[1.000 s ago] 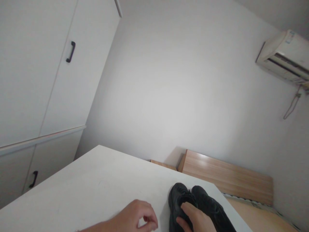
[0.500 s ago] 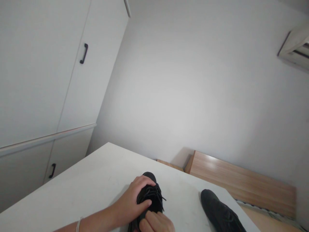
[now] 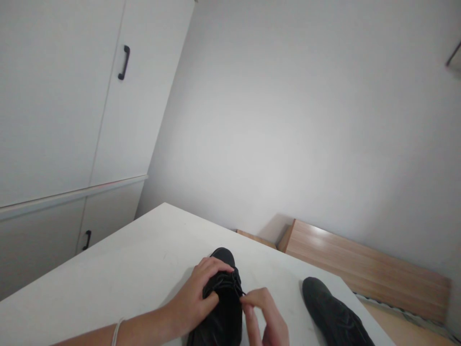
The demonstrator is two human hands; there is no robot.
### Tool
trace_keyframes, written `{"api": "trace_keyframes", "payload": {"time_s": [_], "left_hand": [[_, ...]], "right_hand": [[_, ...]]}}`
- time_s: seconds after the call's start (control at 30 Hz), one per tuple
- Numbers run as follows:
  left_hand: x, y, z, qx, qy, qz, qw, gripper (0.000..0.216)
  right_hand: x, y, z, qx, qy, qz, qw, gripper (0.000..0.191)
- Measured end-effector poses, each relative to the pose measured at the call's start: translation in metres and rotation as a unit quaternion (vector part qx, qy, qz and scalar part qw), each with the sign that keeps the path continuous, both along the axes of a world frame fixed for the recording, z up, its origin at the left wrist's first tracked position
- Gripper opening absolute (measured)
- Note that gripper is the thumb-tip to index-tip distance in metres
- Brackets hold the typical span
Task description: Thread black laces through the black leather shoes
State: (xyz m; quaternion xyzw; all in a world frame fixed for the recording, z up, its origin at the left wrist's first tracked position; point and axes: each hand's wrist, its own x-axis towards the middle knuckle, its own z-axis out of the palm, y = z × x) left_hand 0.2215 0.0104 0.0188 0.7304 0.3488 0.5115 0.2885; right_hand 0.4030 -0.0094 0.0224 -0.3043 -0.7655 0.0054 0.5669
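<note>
A black lace-up shoe (image 3: 220, 315) lies on the white table (image 3: 118, 269) near the bottom middle, toe pointing away from me. My left hand (image 3: 196, 293) is wrapped over its left side and toe area, holding it down. My right hand (image 3: 264, 315) is to the right of the shoe, fingers pinched on the end of a black shoelace (image 3: 237, 287). A second black shoe (image 3: 333, 317) lies apart to the right, near the table's right edge, untouched.
White wardrobe doors (image 3: 72, 96) with black handles stand at the left. A bare white wall is ahead. A wooden bed headboard (image 3: 360, 269) sits beyond the table's far right edge.
One shoe was moved left, away from the other. My left hand came to rest on it, and my right hand has risen from the shoe's tongue to pinch the lace.
</note>
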Motion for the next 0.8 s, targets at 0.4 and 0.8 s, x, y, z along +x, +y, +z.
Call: {"api": "trace_keyframes", "payload": {"time_s": [0.4,0.8], "left_hand": [[0.003,-0.001,0.0,-0.014,-0.014,0.02,1.0,0.044],[0.003,-0.002,0.003,-0.029,-0.011,-0.027,0.999,0.034]], "right_hand": [[0.008,0.008,-0.006,-0.231,0.155,0.013,0.96,0.03],[0.014,0.004,0.009,-0.085,0.263,0.086,0.957,0.028]]}}
